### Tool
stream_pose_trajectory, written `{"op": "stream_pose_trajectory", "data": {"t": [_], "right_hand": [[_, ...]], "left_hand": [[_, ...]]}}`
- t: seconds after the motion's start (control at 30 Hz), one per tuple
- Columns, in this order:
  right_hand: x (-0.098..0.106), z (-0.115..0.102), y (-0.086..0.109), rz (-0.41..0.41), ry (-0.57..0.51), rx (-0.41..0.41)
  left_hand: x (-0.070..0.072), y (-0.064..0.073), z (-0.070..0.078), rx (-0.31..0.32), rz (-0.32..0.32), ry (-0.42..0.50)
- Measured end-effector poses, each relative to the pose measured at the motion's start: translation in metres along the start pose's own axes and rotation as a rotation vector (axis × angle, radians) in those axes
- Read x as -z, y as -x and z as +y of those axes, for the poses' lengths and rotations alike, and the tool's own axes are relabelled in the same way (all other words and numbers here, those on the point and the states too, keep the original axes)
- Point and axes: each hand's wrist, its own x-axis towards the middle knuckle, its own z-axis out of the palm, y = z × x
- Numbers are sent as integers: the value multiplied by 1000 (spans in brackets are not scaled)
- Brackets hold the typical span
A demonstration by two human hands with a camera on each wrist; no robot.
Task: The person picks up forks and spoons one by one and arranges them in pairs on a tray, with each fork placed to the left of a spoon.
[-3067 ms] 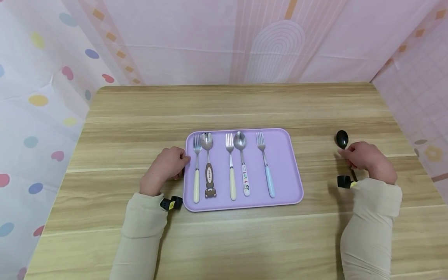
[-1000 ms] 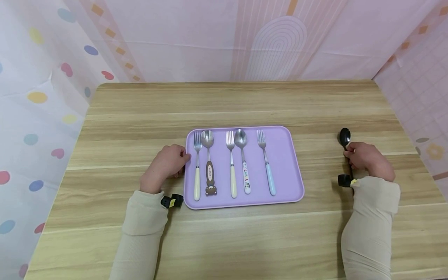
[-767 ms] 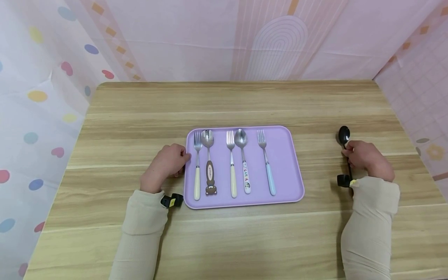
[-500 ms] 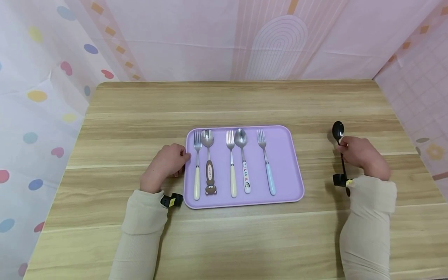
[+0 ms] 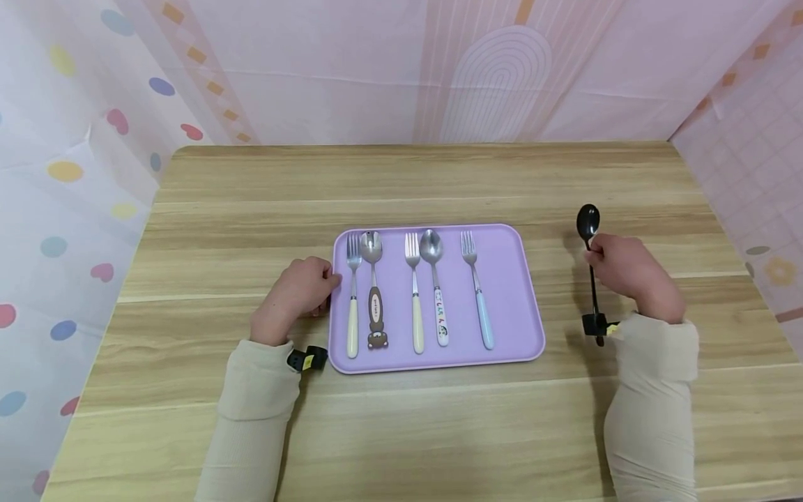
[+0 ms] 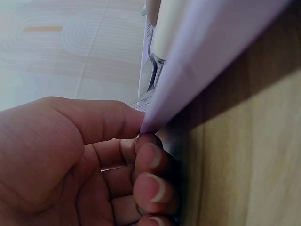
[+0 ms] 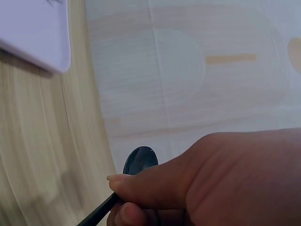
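Observation:
My right hand (image 5: 627, 268) pinches a black spoon (image 5: 587, 221) by its neck, bowl pointing away, above the table right of the tray; in the right wrist view the spoon (image 7: 141, 160) shows between thumb and fingers. The left hand (image 5: 301, 289) grips the left rim of the lilac tray (image 5: 514, 300), its thumb (image 6: 110, 120) on top and fingers curled beneath. From left to right the tray bears a cream-handled fork (image 5: 353, 328), a bear-handled spoon (image 5: 376, 307), another cream-handled fork (image 5: 417, 324), a spoon with a patterned white handle (image 5: 442, 317) and a blue-handled fork (image 5: 484, 321).
The tray lies on a wood-grain table (image 5: 426, 432). Patterned cloth (image 5: 351, 77) hangs along the back and both sides. On the tray, bare surface shows right of the blue-handled fork. Each wrist wears a small black camera.
My right hand has lifted the black spoon off the table and carried it left and slightly away from me. The left hand and the tray have stayed put.

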Motion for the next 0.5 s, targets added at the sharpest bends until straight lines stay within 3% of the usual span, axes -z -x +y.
{"op": "stream_pose_trajectory", "data": {"t": [0.27,0.5], "right_hand": [[-3,-20,-5,3,-43,0],[-12,-35,-14,28,-41,80]], "left_hand": [[0,0,1,0,-1,0],[0,0,1,4,-1,-2]]}}
